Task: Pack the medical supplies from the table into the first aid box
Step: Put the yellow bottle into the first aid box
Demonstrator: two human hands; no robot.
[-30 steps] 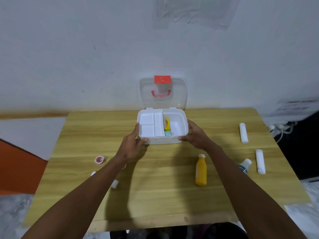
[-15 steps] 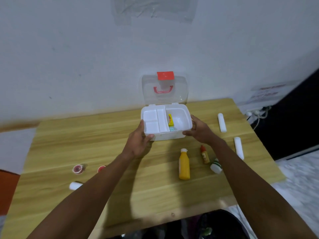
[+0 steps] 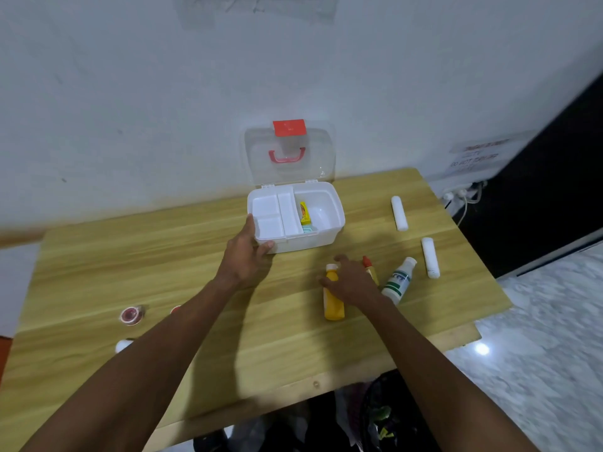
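Presently the white plastic first aid box (image 3: 295,220) stands open near the far edge of the pale wooden bench (image 3: 195,256), its clear lid (image 3: 290,154) upright against the wall. A small yellow carton (image 3: 305,213) and a pale teal packet (image 3: 308,228) already lie in the deep right compartment; the shallow white tray sections on its left hold nothing.

The left hand (image 3: 246,261) has its grip closed on the box's near-left corner, thumb on the front wall, fingers up the side. The right hand (image 3: 350,280) rests over the yellow plastic bottle with white cap (image 3: 332,298), which lies at 5 o'clock from the box; its grip is spread over the bottle's upper part, not visibly closed.

Risks noted:
- The small red-capped amber bottle (image 3: 370,270) lies touching or just beside the right hand at its 1 o'clock. A careless sweep could knock it toward the white bottle with green label (image 3: 398,282) and start it rolling.
- The two white gauze rolls (image 3: 399,213) (image 3: 430,257) lie near the bench's right edge and would roll off if bumped.
- The yellow bottle looks long for the compartment; forcing it in could crush the carton.
- Supplies at 8 o'clock, the red-centred tape roll (image 3: 131,315) among them, are partly hidden by the left forearm and could be overlooked.
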